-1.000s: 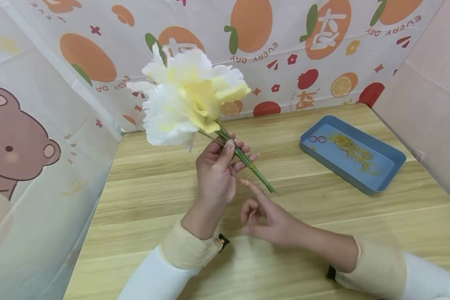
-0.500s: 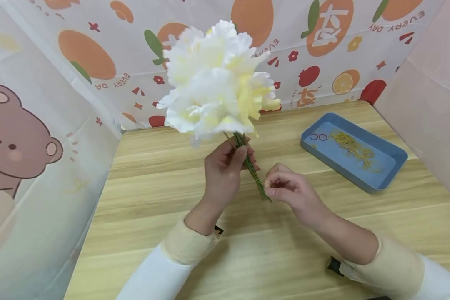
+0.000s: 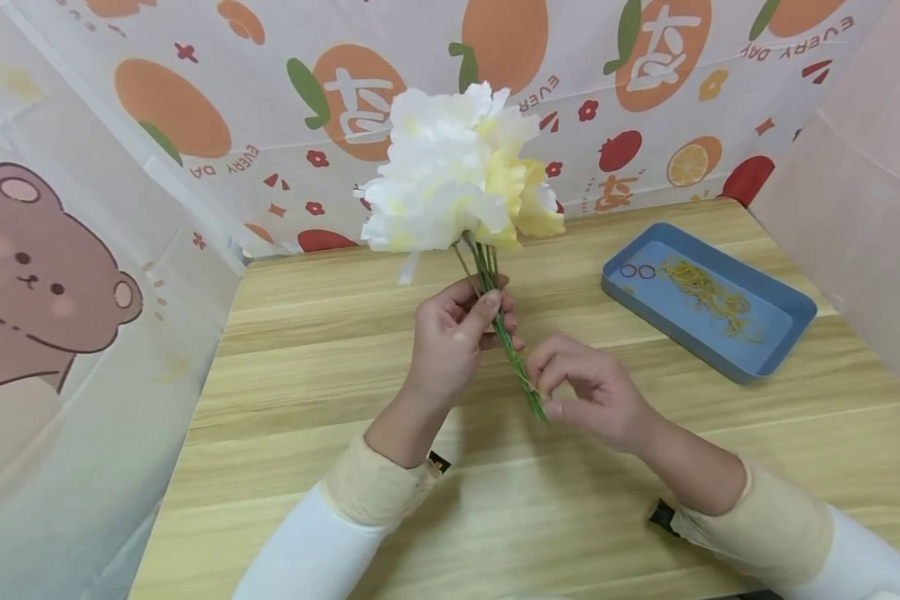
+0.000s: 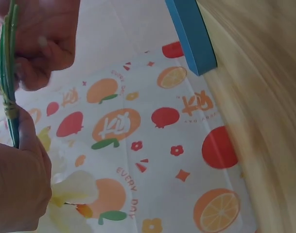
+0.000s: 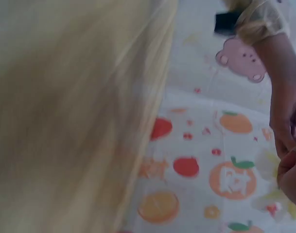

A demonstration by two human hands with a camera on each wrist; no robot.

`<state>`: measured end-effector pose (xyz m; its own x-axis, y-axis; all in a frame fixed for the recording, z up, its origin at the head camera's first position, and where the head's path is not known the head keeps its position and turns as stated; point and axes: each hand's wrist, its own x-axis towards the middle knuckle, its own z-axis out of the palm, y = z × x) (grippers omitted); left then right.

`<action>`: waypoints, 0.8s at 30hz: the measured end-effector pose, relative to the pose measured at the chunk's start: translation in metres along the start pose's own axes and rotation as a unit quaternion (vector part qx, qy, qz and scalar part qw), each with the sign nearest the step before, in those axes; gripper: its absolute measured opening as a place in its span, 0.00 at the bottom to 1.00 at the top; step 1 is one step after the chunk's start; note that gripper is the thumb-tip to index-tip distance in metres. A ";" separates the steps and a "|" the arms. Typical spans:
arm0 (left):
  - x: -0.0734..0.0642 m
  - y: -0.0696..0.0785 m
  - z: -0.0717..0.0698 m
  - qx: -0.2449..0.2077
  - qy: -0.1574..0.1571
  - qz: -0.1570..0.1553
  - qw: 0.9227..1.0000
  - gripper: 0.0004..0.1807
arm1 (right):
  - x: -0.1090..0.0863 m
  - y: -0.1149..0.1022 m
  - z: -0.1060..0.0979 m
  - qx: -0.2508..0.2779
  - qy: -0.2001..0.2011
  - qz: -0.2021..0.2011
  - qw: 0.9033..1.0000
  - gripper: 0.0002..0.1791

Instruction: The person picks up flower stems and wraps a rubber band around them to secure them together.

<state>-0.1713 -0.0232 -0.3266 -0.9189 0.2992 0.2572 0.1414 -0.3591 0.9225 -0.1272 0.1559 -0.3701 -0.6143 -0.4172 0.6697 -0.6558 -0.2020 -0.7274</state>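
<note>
My left hand (image 3: 450, 337) holds a bunch of artificial flowers (image 3: 450, 171) by its green stems (image 3: 504, 337), thumb laid across them. The blooms are white and pale yellow with ruffled petals, tilted up and away from me. Around the lower stems is a thin yellow rubber band (image 4: 10, 109), seen wound on them in the left wrist view. Beside the stem ends, my right hand (image 3: 596, 392) has curled fingers and pinches a stretched part of that band. In the right wrist view both hands are only partly seen at the right edge.
A blue tray (image 3: 783, 321) stands at the right of the wooden table (image 3: 292, 400). In it lie a heap of yellow rubber bands (image 3: 708, 292) and two red ones (image 3: 637, 272). Printed cloth walls (image 3: 420, 25) border the table at the back and sides.
The right hand has gone from a pointing index finger with the band on it to a pinch at the stem ends. The left hand has shifted right, and the flowers have turned more upright.
</note>
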 end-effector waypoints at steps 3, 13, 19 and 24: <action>-0.001 -0.001 -0.002 -0.020 0.000 -0.022 1.000 0.11 | 0.003 0.002 -0.005 -0.132 -0.045 -0.089 0.986 0.05; -0.004 -0.001 -0.005 -0.039 -0.001 -0.031 0.999 0.11 | 0.003 -0.010 -0.012 -0.342 -0.084 -0.193 0.916 0.07; -0.004 -0.001 -0.006 -0.057 0.012 -0.042 0.997 0.10 | 0.000 -0.018 -0.011 -0.452 -0.085 -0.259 0.849 0.13; -0.005 -0.001 -0.006 -0.062 0.012 -0.053 0.997 0.10 | 0.000 -0.020 -0.014 -0.507 -0.091 -0.303 0.802 0.13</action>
<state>-0.1695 -0.0294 -0.3307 -0.9349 0.3209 0.1518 -0.0027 -0.4342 0.9008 -0.1206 0.1721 -0.3535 -0.0347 -0.6559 0.7540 -0.8864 0.3687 0.2799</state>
